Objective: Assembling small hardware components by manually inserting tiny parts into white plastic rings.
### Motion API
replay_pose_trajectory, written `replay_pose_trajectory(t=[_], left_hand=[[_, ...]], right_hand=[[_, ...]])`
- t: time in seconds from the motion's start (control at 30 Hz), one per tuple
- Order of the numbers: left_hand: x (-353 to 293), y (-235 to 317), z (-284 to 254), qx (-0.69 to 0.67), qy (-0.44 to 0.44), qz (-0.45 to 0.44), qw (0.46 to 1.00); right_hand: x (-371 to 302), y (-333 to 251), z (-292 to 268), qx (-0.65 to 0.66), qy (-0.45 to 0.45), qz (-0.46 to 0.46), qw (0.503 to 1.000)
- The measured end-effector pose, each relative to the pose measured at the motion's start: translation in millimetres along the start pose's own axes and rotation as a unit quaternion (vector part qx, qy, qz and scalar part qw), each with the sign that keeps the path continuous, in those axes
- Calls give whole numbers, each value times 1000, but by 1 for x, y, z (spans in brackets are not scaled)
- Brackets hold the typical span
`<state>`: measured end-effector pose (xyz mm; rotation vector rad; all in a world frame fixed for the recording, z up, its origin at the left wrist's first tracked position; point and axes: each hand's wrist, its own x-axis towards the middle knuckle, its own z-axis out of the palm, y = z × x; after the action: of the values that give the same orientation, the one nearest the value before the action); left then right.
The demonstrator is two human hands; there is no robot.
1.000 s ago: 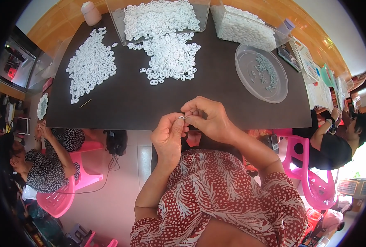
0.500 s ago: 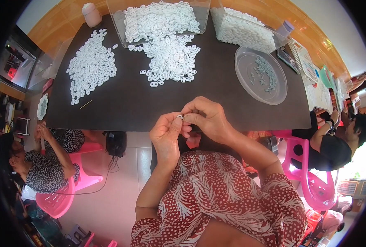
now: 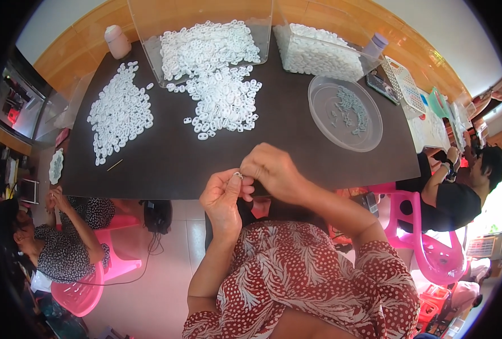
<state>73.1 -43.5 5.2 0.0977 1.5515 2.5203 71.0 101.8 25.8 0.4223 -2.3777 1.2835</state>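
My left hand (image 3: 223,195) is over the near edge of the table, pinching a small white plastic piece (image 3: 238,175) between thumb and fingers. Beside it, my right hand (image 3: 272,174) is closed with its fingertips pressed together close to that piece. Whatever the right fingertips hold is hidden or too small to name. Beyond my hands lies a loose pile of white oval pieces with two holes (image 3: 223,104). A second pile of like pieces (image 3: 121,113) spreads at the left, with a thin brass-coloured stick (image 3: 115,165) near its lower end.
A clear bin (image 3: 268,42) of white pieces stands behind the middle pile; another clear bin (image 3: 319,56) is right of it. The round clear dish (image 3: 316,116) holds small grey-green parts (image 3: 351,107). A pink bottle (image 3: 117,42) and a phone (image 3: 383,88) lie farther out. People sit left and right.
My right hand has risen slightly, its fingers now curled more tightly beside the white piece. My left hand keeps its pinch. The whole view has shifted, so the table appears lower.
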Motion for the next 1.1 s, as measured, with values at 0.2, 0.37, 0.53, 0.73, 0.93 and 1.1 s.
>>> replay_pose_trajectory(t=[0.2,0.37,0.53,0.73,0.93,1.1], left_hand=[[7,-2,-2,-2,26,-1,1000],[8,-5,-2,6,23,-1,1000],[10,-4,-4,4,26,-14,1000],[13,-3,-4,-3,24,-29,999],[12,-2,-4,-6,20,-28,999],[10,-2,-6,-12,20,-23,999]], right_hand=[[42,60,-19,-180,54,34,982],[45,79,-3,-285,31,-4,958],[45,79,-10,-254,51,-15,966],[49,87,-24,-231,101,3,968],[52,69,-4,-202,54,-42,977],[59,60,7,-227,45,-69,971]])
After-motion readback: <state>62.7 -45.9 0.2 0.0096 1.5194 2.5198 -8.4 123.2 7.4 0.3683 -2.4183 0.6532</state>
